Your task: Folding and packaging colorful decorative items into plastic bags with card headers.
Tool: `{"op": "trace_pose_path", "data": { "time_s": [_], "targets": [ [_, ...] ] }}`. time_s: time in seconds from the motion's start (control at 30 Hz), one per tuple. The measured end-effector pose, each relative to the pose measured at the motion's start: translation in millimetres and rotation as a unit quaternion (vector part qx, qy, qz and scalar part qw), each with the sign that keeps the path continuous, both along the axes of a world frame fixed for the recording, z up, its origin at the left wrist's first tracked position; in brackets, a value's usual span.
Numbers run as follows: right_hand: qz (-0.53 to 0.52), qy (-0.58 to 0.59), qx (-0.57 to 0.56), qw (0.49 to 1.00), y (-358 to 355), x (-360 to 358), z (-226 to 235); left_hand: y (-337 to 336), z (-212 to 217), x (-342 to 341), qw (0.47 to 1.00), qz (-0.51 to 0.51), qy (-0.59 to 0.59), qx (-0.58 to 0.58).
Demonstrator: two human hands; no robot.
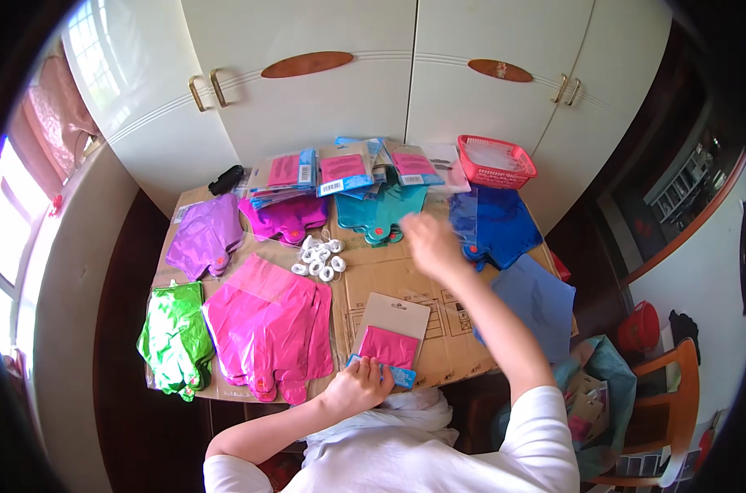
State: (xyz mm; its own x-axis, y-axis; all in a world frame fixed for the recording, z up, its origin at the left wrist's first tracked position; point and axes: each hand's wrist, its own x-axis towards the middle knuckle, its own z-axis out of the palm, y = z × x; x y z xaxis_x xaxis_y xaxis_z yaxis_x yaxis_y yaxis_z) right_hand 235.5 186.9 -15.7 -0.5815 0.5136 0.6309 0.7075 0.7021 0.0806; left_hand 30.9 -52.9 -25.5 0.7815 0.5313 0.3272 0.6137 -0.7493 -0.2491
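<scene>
My left hand [360, 388] is closed on the blue lower edge of a flat packet [389, 343] at the table's near edge. The packet has a tan card with a hang hole and a folded pink foil piece inside. My right hand [430, 244] is over the table, beside the teal foil balloons [373, 215]; motion blurs it and its fingers cannot be made out. Left of it lies a small heap of white ribbon rolls [319, 258]. A large stack of pink foil balloons [266, 324] lies flat to the left of the packet.
Around the cardboard-covered table [438, 320] lie purple [206, 234], magenta [286, 215], green [176, 337] and blue foil stacks [504, 226]. Finished-looking packets [344, 171] pile at the back beside a red basket [496, 162]. A wooden chair [677, 403] holds a teal bag [615, 374].
</scene>
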Motion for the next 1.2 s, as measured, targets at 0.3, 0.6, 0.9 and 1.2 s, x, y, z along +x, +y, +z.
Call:
{"op": "trace_pose_path", "data": {
  "time_s": [0.3, 0.6, 0.9, 1.2],
  "targets": [
    [-0.133, -0.155, -0.11, 0.973, 55.6, 77.2, -23.4, 2.2, -1.4, -5.4, 0.998, 0.005, -0.054, -0.015],
    [-0.091, -0.077, 0.058, 0.991, -13.9, 38.6, 8.0, -6.6, 12.7, -23.5, 0.974, 0.066, -0.219, -0.007],
    [0.031, -0.055, -0.103, 0.993, -84.1, 5.4, -7.7, -4.2, 39.6, -41.9, 0.975, 0.069, -0.185, 0.099],
    [0.065, 0.071, -0.284, 0.954, -67.6, -7.4, -22.0, 13.1, 35.1, -51.5, 0.995, 0.02, -0.036, 0.093]
  ]
}}
